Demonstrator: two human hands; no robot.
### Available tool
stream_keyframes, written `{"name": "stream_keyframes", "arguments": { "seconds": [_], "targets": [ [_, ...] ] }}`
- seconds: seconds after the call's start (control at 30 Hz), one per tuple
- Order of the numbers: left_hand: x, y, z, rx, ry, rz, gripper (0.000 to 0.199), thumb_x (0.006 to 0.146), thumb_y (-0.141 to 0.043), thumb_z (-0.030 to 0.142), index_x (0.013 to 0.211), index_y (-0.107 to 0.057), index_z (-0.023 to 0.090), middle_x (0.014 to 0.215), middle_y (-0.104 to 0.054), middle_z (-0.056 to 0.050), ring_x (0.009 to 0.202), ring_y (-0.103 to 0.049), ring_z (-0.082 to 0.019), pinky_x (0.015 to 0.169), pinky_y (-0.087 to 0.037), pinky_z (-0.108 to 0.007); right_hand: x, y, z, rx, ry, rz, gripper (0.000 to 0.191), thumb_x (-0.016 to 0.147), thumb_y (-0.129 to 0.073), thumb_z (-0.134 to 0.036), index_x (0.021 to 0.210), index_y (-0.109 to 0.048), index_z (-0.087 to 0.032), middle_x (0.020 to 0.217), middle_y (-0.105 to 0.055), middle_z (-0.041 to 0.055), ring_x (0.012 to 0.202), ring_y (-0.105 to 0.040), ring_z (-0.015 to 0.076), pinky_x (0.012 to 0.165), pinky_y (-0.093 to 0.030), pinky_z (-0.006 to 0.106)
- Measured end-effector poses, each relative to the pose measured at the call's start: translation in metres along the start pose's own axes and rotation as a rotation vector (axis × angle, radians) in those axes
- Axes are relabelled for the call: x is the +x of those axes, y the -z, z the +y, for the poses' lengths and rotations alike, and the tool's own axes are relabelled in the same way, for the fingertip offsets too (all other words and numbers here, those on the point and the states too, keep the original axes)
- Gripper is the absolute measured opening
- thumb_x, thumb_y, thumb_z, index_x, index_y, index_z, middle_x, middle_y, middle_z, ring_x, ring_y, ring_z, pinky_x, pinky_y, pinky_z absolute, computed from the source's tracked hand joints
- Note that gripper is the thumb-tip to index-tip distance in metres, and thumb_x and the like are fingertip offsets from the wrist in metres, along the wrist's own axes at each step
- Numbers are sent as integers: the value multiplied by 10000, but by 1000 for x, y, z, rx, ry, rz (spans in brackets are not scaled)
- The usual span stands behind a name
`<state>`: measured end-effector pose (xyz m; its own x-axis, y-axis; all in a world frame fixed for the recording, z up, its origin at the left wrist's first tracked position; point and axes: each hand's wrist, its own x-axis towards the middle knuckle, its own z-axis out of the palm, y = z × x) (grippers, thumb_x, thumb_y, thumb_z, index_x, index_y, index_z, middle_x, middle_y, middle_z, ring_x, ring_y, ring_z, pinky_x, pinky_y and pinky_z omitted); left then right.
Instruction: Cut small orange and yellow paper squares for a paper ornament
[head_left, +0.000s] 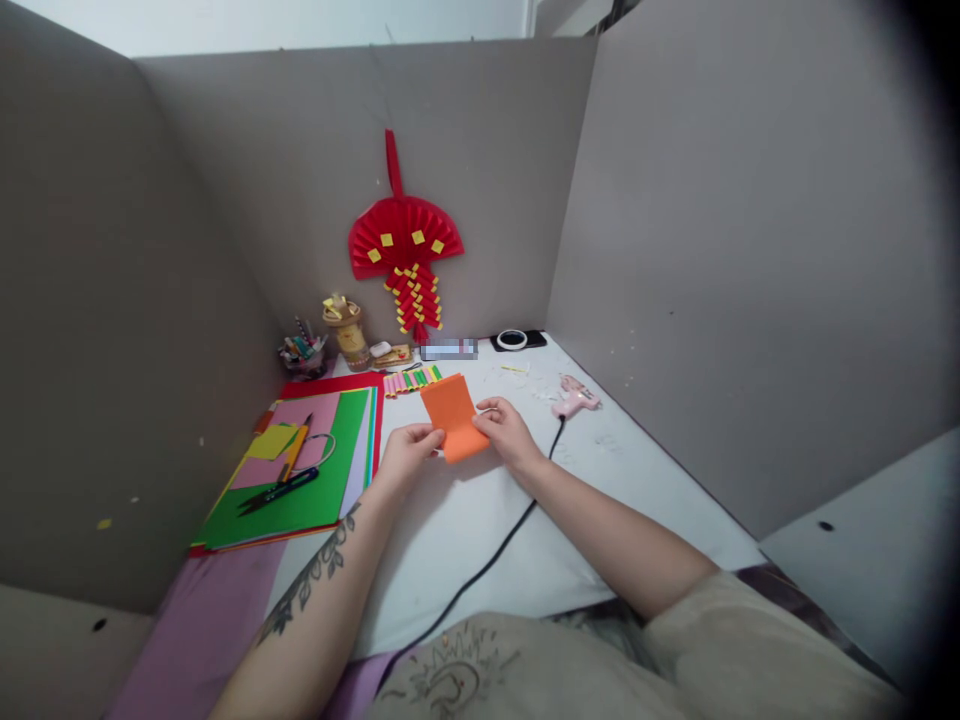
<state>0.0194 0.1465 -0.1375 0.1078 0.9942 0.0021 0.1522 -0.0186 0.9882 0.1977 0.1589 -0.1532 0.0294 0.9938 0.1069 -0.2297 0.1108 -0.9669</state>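
Note:
Between my two hands is a piece of orange paper (453, 408), held above the white tabletop with its near end curled over. My left hand (411, 450) pinches its lower left edge between thumb and fingers. At the right edge, my right hand (508, 430) grips the paper with the thumb on the near face. Just behind the paper lies a row of small rolled paper tubes (411, 381) in pink, green and yellow. To the right rests a pink glue gun (577, 398), its black cord (499, 548) running toward me under my right forearm.
Coloured paper sheets (352, 430) are stacked at left, with thread snips (279, 490), a yellow utility knife (294, 452) and yellow paper squares (271, 441) on top. A red paper fan decoration (406, 235) hangs on the grey partition. A pen holder (303, 355) and a phone (534, 340) stand along the back.

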Motion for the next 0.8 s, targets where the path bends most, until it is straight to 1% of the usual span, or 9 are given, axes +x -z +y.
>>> {"name": "stream_keyframes", "arguments": {
  "seconds": [0.13,0.2,0.27,0.37,0.5,0.6,0.7,0.8],
  "targets": [
    [-1,0,0,1,7,-27,251,666,-655,376,726,-698,135,689,-670,-40,619,-578,-142,602,-438,-237,1,1,-2,34,-46,-99,209,609,-676,-337,674,-555,-179,634,-582,-22,573,-509,121,584,-386,253],
    [-1,1,0,-7,14,-44,238,659,-661,365,706,-689,133,671,-656,-33,615,-570,-138,603,-438,-234,0,2,-4,24,-83,-133,202,596,-677,-321,649,-544,-178,617,-578,-29,556,-501,118,569,-379,251],
    [-1,1,1,-19,31,-64,231,649,-667,358,684,-678,130,662,-644,-31,618,-567,-137,610,-443,-236,0,2,-5,2,-101,-154,192,585,-675,-295,625,-529,-177,580,-552,-44,528,-479,107,542,-359,239],
    [-2,0,3,-41,67,-83,256,658,-652,377,702,-679,127,685,-649,-40,636,-573,-145,623,-452,-246,-1,3,-5,-17,-94,-148,187,579,-668,-263,591,-504,-173,539,-515,-59,502,-450,92,513,-330,224],
    [-2,-1,3,-48,31,-57,262,663,-639,359,757,-691,121,727,-661,-50,662,-581,-155,633,-452,-252,-1,3,-5,6,-97,-151,167,578,-657,-249,607,-511,-174,547,-529,-57,508,-465,97,514,-339,225],
    [-1,0,1,-51,0,-33,220,645,-644,303,740,-690,111,668,-639,-30,618,-555,-136,623,-441,-247,-2,2,-5,21,-130,-169,130,566,-636,-218,643,-543,-169,587,-569,-42,540,-503,110,531,-363,229],
    [-2,0,2,-72,4,-62,189,630,-635,259,732,-694,111,648,-628,-15,595,-537,-123,604,-427,-237,-1,2,-5,56,-172,-185,168,529,-589,-160,697,-581,-164,657,-617,-21,591,-547,128,563,-398,238],
    [-3,0,4,-175,25,-88,203,607,-633,226,769,-698,121,686,-647,-18,597,-542,-119,589,-420,-231,0,1,-5,62,-173,-179,207,517,-545,-145,715,-601,-162,686,-635,-7,611,-568,139,586,-424,251]
  ]
}}
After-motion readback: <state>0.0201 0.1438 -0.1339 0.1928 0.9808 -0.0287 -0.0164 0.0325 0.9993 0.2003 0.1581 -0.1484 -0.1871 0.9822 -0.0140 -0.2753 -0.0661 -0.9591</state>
